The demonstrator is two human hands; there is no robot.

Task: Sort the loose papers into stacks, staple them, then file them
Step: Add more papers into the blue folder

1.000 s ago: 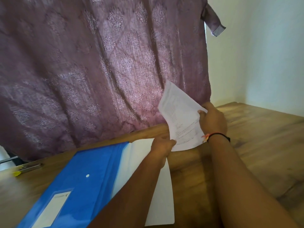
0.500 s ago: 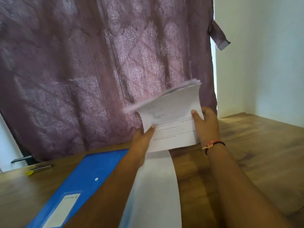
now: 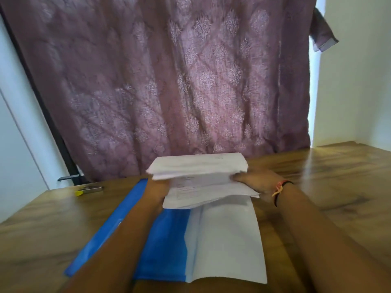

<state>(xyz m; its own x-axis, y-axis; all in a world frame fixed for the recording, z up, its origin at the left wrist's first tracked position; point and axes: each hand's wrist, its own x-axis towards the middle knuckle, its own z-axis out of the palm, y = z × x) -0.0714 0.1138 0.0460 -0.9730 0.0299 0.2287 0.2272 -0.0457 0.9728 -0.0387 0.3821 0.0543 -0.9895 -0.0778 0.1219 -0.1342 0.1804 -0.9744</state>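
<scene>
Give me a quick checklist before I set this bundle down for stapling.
1. Grip: the left hand and right hand hold the paper bundle at opposite edges: ok.
2. Sheets squared: the edges fan apart and the near corners splay: not ok.
3. Spot under the bundle: the blue folder and a white sheet lie right below: not ok.
4. Bare wood for setting down: the table is free to the right: ok.
5. Stapler: a yellow-tipped tool lies far left; whether it is a stapler: cannot tell.
</scene>
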